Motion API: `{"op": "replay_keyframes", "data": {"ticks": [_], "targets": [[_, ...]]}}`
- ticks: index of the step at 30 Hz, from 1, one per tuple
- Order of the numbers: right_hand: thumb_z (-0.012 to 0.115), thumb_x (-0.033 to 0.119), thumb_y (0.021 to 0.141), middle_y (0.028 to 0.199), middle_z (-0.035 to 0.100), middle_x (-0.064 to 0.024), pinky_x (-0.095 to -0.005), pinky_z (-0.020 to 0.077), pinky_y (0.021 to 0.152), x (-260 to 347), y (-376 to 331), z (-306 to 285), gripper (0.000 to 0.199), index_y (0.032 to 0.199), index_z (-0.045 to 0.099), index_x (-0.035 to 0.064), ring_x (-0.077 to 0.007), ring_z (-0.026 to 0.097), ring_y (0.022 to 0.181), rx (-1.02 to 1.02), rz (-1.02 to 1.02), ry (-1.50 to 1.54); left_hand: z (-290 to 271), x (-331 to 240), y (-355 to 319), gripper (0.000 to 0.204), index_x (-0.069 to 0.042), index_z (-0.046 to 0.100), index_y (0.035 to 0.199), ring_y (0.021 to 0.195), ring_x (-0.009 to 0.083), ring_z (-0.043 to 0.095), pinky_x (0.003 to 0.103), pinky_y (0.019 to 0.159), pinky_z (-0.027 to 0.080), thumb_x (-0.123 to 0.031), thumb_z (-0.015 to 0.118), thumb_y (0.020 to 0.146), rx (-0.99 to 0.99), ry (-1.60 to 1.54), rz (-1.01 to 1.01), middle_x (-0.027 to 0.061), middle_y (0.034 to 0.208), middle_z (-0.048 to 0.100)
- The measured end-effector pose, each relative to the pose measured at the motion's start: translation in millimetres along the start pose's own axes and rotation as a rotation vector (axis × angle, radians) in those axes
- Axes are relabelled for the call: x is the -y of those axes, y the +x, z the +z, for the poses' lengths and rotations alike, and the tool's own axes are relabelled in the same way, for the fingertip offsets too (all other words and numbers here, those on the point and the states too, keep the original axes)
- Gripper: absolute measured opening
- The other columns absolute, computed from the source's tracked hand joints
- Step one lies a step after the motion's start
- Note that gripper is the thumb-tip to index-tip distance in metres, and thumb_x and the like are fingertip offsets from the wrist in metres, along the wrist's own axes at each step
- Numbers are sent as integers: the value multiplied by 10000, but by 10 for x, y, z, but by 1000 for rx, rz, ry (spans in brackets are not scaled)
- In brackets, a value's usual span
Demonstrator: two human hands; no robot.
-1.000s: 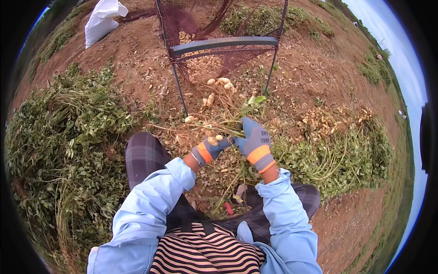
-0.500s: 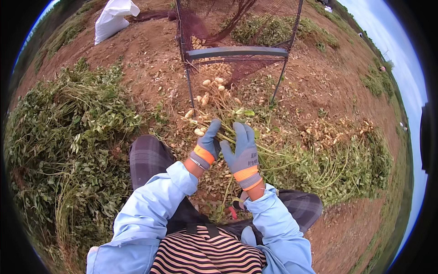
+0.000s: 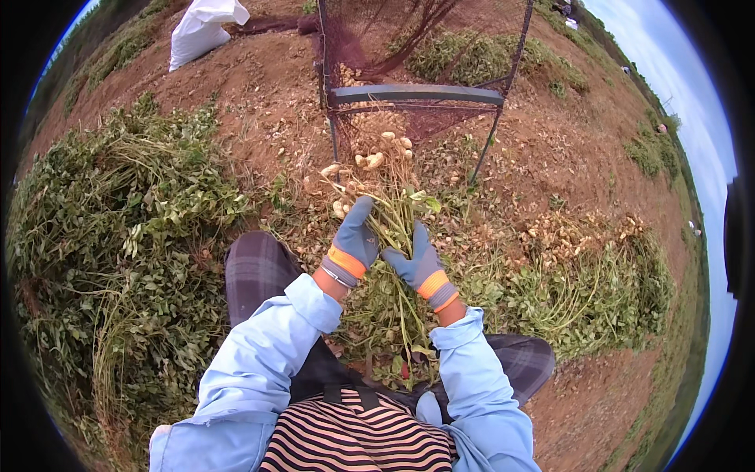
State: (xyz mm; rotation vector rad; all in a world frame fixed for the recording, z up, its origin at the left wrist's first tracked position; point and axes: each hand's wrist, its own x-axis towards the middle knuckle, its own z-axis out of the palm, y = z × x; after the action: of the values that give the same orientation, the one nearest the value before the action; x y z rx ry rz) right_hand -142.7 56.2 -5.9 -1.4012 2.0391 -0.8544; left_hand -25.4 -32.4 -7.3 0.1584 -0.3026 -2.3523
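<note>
a seated person in a pale blue jacket is holding one peanut plant [image 3: 391,206] up over the lap with both gloved hands. the left hand [image 3: 355,240] is gripping the stems on the left side, fingers curled closed around them; the right hand [image 3: 415,259] is clasping the same bundle just to the right and slightly nearer, also closed on the stems. the plant's pale pods [image 3: 370,160] are hanging at the far end, beyond the fingertips, while its green foliage is trailing down toward the knees. directly beyond the pods, a metal frame with dark mesh [image 3: 415,94] is standing on the bare brown soil, with loose pods lying inside it. a large heap of green plants [image 3: 118,236] is lying to the left, and a smaller heap with exposed pods [image 3: 582,267] is lying to the right. a white sack [image 3: 200,30] is resting at far left.
</note>
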Motion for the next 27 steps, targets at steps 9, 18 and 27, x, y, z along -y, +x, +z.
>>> {"op": "replay_keyframes", "data": {"ticks": [9,18,27], "targets": [[591,360,734,1201,385,-289,-414,403,857,572,-191,246,727,1260,298,-47,-410,455,1047,57,65,-224,-339,-169,-47,205,-84,556,993,812,212,606,365,746,510,-196,585,823,-234,127,-65,76,922,614],[729,305,589,1266,360,-230,-361,312,965,136,-345,388,971,1318,191,-44,-317,360,1182,-114,-158,144,-139,-190,-153,150,-55,560,952,819,252,619,406,714,528,-109,560,812,-191,13,-90,102,918,624],[669,161,664,1059,554,-112,-283,424,813,-19,-291,576,690,1233,325,-22,-167,542,928,126,56,553,-149,-142,-103,197,-2,558,937,744,244,627,383,620,540,-97,615,774,-427,261,-2,108,866,620]]}}
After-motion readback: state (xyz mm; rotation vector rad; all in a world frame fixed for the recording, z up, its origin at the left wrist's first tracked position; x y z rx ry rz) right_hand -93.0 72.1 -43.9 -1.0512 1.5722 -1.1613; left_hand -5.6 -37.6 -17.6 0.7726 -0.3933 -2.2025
